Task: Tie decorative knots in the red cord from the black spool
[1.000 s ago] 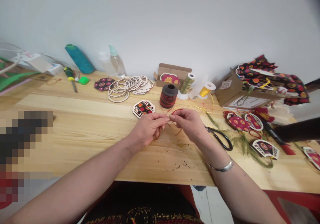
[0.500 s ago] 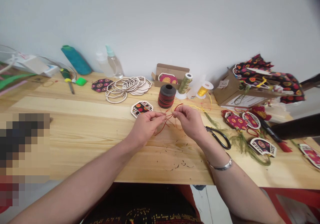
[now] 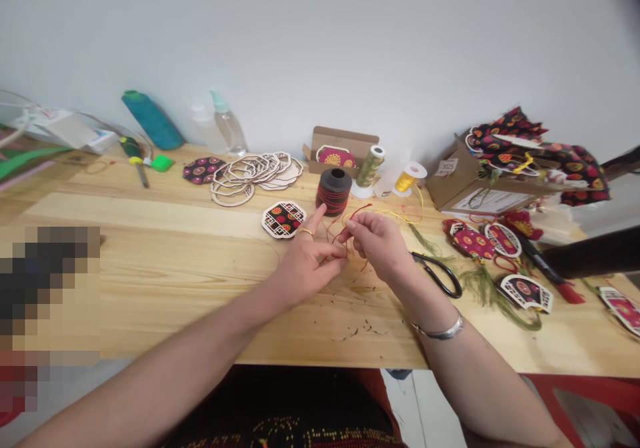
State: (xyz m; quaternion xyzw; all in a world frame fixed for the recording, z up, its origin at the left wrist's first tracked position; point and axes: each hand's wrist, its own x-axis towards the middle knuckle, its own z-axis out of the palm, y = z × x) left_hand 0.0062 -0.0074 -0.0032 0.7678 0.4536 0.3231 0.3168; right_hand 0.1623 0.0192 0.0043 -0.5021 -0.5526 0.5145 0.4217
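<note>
Between the thumb and fingers of my right hand [image 3: 377,241] is a thin red cord [image 3: 361,211], its end sticking up past the fingertips. My left hand [image 3: 313,265] meets it from the left, index finger stretched out and the thumb and other fingers closed around a strand of the same cord. Part of the cord is hidden by the fingers. Just beyond the hands stands a dark spool wound with red cord [image 3: 333,198]. A patterned fabric piece with a pale cut-out frame [image 3: 283,220] lies beside my left hand.
Black-handled scissors [image 3: 440,276] lie by my right wrist. Finished ornaments with green tassels [image 3: 526,295] and a cardboard box [image 3: 450,178] are on the right. Pale wooden frames [image 3: 250,175], a green thread spool [image 3: 369,171] and a yellow one [image 3: 407,178] line the back.
My left hand has turned and shifted slightly right, its index finger now stretched out and lifted. My right hand keeps its pinch on the cord and has barely moved.
</note>
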